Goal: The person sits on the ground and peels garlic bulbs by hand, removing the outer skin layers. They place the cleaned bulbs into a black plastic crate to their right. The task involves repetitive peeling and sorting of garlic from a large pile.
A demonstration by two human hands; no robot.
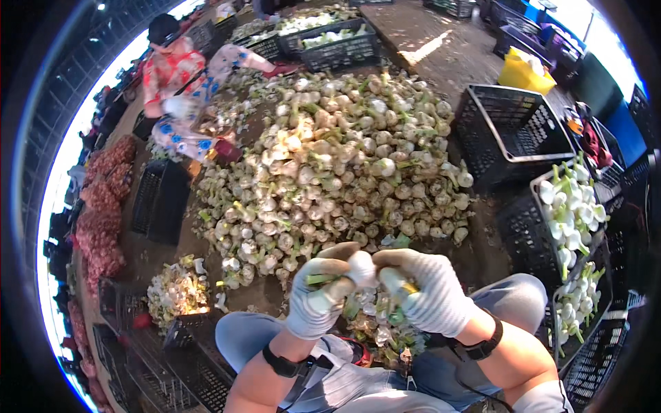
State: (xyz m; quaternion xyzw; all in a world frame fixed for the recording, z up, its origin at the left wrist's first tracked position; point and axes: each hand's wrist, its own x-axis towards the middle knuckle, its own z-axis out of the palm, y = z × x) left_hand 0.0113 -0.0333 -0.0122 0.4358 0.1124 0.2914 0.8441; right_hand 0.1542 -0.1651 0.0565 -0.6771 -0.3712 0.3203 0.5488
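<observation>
My left hand (316, 299), in a white knit glove with tan-stained fingertips, holds a peeled-looking white garlic bulb (363, 269). A green stem (320, 279) shows across its palm. Close on the right, my right hand (434, 289), gloved alike, is closed around a small object with a yellow part (410, 287). Fingers hide most of that object, so its kind is unclear. The right fingertips are at the bulb's side; whether they touch it is hard to tell. Below both hands, garlic skins and green trimmings (382, 330) lie between my knees. A large heap of garlic bulbs (341, 170) spreads in front.
Crates of cleaned garlic (570, 217) stand at my right, beside an open black plastic crate (516, 124). Another person (175, 88) sits across the heap at left. Black crates (160, 201) and a pile of skins (178, 291) lie left, near red mesh sacks (106, 206).
</observation>
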